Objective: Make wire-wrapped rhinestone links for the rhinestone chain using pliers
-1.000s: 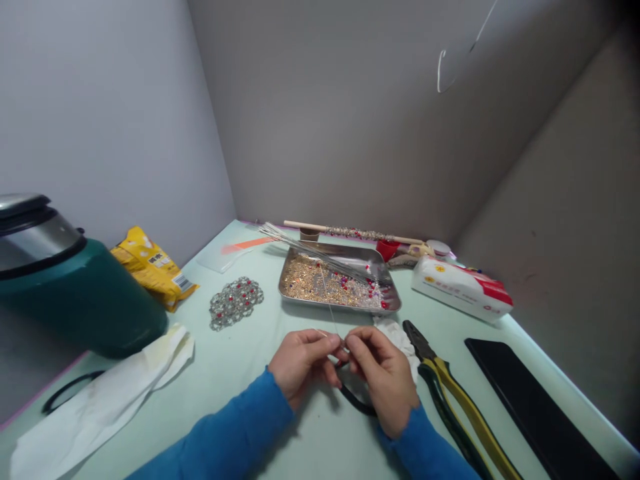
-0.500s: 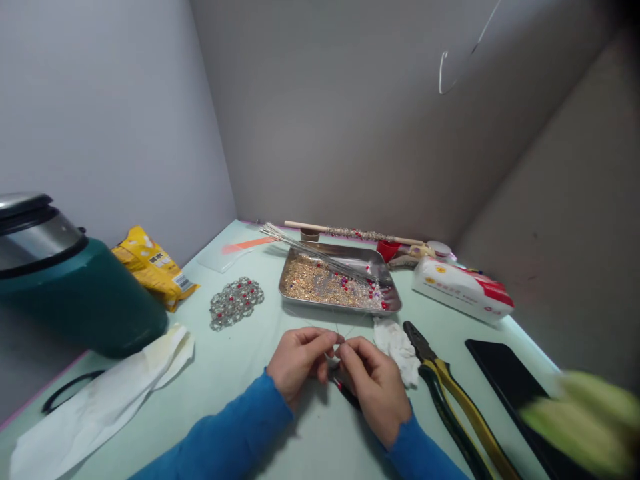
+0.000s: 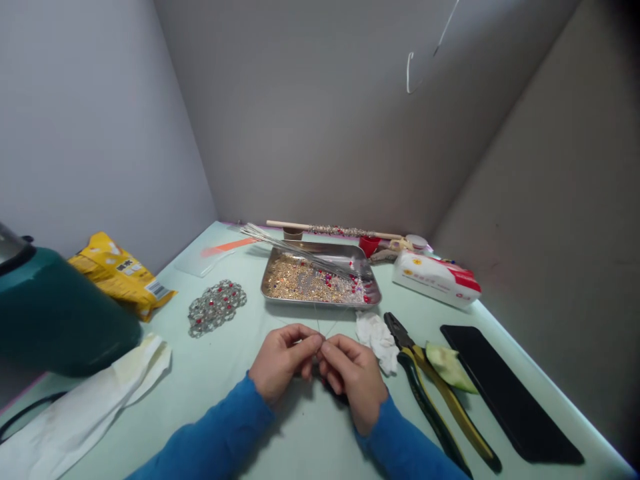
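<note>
since the wire (image 3: 317, 321) is so fine, the left hand (image 3: 286, 357) and right hand (image 3: 353, 373) seem almost closed, pinching it between them; it points toward the tray (image 3: 290, 301) at twelve o'clock, which, like the pliers (image 3: 413, 348) near four o'clock, presumably sits for easy reach.

Left hand (image 3: 284, 360) and right hand (image 3: 354, 373) nearly touching at the fingertips, pinching thin silvery wire (image 3: 318, 320) over pale green tabletop (image 3: 300, 437). Rectangular silver metal tray (image 3: 345, 252) of tiny gold and red beads (image 3: 293, 277) ahead; green-and-yellow-handled pliers (image 3: 424, 397) right.
</note>
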A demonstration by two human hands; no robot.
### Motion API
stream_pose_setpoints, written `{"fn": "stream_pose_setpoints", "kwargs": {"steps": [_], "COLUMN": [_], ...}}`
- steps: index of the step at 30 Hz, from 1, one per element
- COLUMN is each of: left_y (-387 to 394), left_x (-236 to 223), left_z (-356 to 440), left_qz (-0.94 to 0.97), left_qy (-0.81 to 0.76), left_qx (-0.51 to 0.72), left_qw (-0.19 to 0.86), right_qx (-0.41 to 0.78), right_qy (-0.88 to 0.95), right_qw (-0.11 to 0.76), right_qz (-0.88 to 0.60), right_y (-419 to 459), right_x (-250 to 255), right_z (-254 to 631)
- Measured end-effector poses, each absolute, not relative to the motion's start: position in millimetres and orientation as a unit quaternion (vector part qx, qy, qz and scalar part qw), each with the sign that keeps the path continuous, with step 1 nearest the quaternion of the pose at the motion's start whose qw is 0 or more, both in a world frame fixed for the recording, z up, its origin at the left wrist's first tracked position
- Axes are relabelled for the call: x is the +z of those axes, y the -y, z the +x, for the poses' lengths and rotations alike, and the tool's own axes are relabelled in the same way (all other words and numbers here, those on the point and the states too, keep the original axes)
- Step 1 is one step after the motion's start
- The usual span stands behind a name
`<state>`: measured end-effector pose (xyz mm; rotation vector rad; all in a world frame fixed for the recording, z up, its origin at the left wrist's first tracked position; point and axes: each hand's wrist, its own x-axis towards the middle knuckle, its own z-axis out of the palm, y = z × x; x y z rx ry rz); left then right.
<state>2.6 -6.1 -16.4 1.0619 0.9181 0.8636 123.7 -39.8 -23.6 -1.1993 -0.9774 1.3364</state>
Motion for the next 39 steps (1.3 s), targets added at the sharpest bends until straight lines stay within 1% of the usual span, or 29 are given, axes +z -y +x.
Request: {"fn": "stream_pose_setpoints", "kwargs": {"steps": [6, 8, 10, 16, 20, 24, 28, 33, 34, 36, 39], "left_y": [3.8, 2.8, 2.1, 3.3, 3.9, 4.7, 6.3, 6.6, 6.6, 6.6, 6.7], "left_x": [-18.4, -18.8, -18.4, -14.1, -14.2, -18.3, -20.5, -16.9, -15.8, -14.1, -13.1], "left_z": [-0.2, -0.4, -0.2, 0.6, 0.4, 1.1, 2.3, 1.6, 1.3, 1.0, 1.3], "left_qz": [0.488, 0.498, 0.504, 0.461, 0.444, 0.457, 0.49, 0.488, 0.486, 0.485, 0.488], "left_qy": [-0.368, -0.368, -0.381, -0.397, -0.396, -0.41, -0.42, -0.428, -0.433, -0.438, -0.43], "left_qx": [0.386, 0.388, 0.389, 0.426, 0.448, 0.421, 0.375, 0.368, 0.367, 0.364, 0.363], "left_qw": [0.691, 0.683, 0.67, 0.669, 0.667, 0.667, 0.666, 0.666, 0.665, 0.664, 0.667], "right_qx": [0.624, 0.625, 0.602, 0.483, 0.338, 0.21, 0.136, 0.073, 0.059, 0.049, 0.082], "right_qy": [0.352, 0.363, 0.396, 0.493, 0.563, 0.623, 0.675, 0.696, 0.696, 0.715, 0.744], "right_qw": [0.54, 0.536, 0.53, 0.515, 0.507, 0.508, 0.494, 0.478, 0.468, 0.41, 0.253], "right_qz": [-0.443, -0.436, -0.446, -0.508, -0.558, -0.556, -0.531, -0.531, -0.541, -0.564, -0.613], "right_y": [39.4, 39.1, 38.4, 38.9, 42.4, 44.8, 44.5, 48.7, 50.3, 53.4, 58.4], "right_x": [-26.0, -25.9, -25.7, -24.1, -19.6, -14.4, -13.8, 3.2, 10.6, 26.5, 42.3], "right_z": [124.0, 124.9, 126.0, 127.8, 131.1, 137.2, 138.5, 157.8, 170.5, 206.7, 274.9]}}
